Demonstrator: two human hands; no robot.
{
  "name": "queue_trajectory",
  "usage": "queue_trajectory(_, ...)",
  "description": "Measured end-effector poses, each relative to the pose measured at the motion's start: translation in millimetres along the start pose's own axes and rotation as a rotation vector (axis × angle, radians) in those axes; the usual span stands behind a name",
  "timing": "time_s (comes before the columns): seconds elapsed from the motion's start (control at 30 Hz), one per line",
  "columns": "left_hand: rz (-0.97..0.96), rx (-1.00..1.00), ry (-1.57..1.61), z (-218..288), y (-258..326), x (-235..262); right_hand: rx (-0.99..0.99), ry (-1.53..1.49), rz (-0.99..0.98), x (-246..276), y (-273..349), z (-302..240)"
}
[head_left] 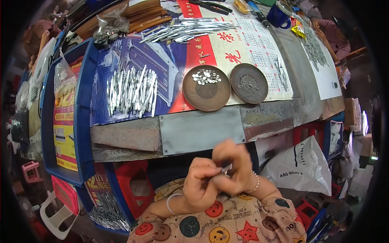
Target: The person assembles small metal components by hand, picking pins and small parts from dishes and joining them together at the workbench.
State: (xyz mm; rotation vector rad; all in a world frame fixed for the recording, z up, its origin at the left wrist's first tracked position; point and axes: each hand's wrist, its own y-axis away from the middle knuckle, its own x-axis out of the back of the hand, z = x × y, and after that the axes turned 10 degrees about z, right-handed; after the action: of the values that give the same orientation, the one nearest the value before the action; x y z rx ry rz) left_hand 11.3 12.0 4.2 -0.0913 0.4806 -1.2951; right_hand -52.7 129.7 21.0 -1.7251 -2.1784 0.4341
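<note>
In front of my body, off the table's near edge, my left hand point(201, 183) pinches a small shiny metal piece point(227, 168). My right hand point(235, 168), a little smeared, curls around the same piece from the other side, its fingertips meeting the left ones. Fingers cover most of the piece, so its exact kind is hidden. Beyond the hands, a brown round dish point(207, 97) holds small silvery discs point(206, 76). A second dark dish point(259, 95) beside it contains thin little metal parts point(248, 84). Flat metal strips point(133, 91) lie in a bunch to the left.
More metal strips point(190, 29) are heaped farther back on the printed sheet. A blue tray point(90, 121) stands at the left, and a grey metal plate point(202, 129) lies along the near edge. At right are a white sack point(304, 166), a blue mug point(279, 15) and grey pieces point(315, 46).
</note>
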Motion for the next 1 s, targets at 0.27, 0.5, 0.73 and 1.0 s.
queue_trajectory(0.27, -0.038, 0.016, 0.009, 1, 2, -2, 0.25, -0.031, 0.045, 9, -5, -9)
queue_trajectory(0.5, -0.015, 0.103, 0.065, 6, 0, 2, 0.005, -0.051, 0.167, 3, 9, 3)
queue_trajectory(0.73, -0.023, 0.214, 0.09, -5, 5, 2, -0.01, 0.008, -0.139, 14, -1, 6)
queue_trajectory(1.0, 0.118, 0.188, -0.03, -6, 10, 2, -0.191, 0.037, 0.03, 20, -8, 15)
